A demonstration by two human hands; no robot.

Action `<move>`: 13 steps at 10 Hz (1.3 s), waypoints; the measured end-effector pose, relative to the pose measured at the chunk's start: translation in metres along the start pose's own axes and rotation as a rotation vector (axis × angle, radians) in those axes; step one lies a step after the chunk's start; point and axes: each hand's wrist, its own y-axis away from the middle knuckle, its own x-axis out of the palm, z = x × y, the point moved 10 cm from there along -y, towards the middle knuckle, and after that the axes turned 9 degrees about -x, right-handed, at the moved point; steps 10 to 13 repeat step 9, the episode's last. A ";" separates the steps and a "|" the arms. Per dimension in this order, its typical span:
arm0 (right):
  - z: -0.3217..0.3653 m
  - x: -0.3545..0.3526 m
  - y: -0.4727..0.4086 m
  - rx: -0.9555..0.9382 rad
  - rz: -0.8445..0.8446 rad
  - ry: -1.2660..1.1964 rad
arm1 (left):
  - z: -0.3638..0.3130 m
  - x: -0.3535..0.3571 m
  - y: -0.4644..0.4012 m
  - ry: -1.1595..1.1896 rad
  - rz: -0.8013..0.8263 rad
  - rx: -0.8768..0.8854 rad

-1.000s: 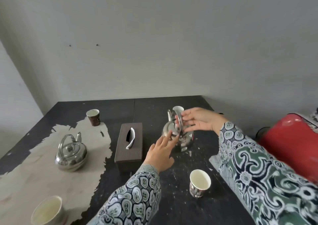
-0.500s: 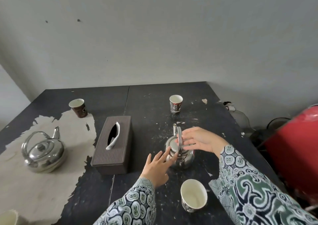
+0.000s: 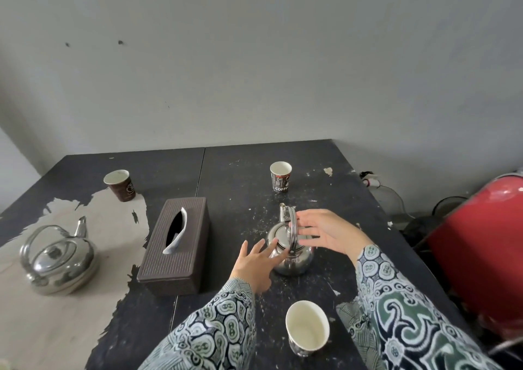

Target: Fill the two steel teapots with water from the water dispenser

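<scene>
My left hand [image 3: 254, 265] is reaching in with fingers spread, fingertips touching the lid side of the small steel teapot [image 3: 291, 252]. Not gripping anything. My right hand [image 3: 325, 232] is hovering over the same teapot from the right, fingers extended and loose, tips against the upright handle [image 3: 293, 232]; can't tell whether it's actually clamping the handle. The teapot is sitting upright on the black table [image 3: 237, 171], spout pointing away from me. The second steel teapot [image 3: 60, 260] is sitting well apart at far left, on the worn pale patch of the tabletop, lid on, handle up. A brown tissue box [image 3: 175, 245] is lying between the two teapots. A white-lined paper cup [image 3: 307, 331] is standing near me, just in front of my right sleeve. A "COFFEE" printed cup [image 3: 280, 180] is standing beyond the small teapot, a brown cup [image 3: 120, 185] at back left. Something red [image 3: 481, 245] is showing at the right edge, off the table; can't tell what it is.
</scene>
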 end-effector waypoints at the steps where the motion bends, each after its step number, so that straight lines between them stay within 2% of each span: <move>1: -0.001 0.001 0.004 -0.022 -0.036 0.010 | -0.002 0.002 0.002 0.003 0.000 -0.013; 3: 0.002 -0.002 0.010 -0.025 -0.089 -0.028 | -0.007 -0.001 0.001 0.004 -0.014 -0.006; 5: 0.013 0.003 0.019 -0.062 -0.080 0.161 | 0.004 -0.010 0.019 0.058 0.011 -0.023; 6: 0.025 0.014 0.039 -0.046 -0.135 0.209 | 0.033 -0.021 0.042 0.080 0.027 -0.115; 9: 0.086 0.074 0.095 -0.154 -0.030 0.390 | 0.111 -0.082 0.131 0.208 -0.113 -0.257; 13: 0.086 0.074 0.095 -0.154 -0.030 0.390 | 0.111 -0.082 0.131 0.208 -0.113 -0.257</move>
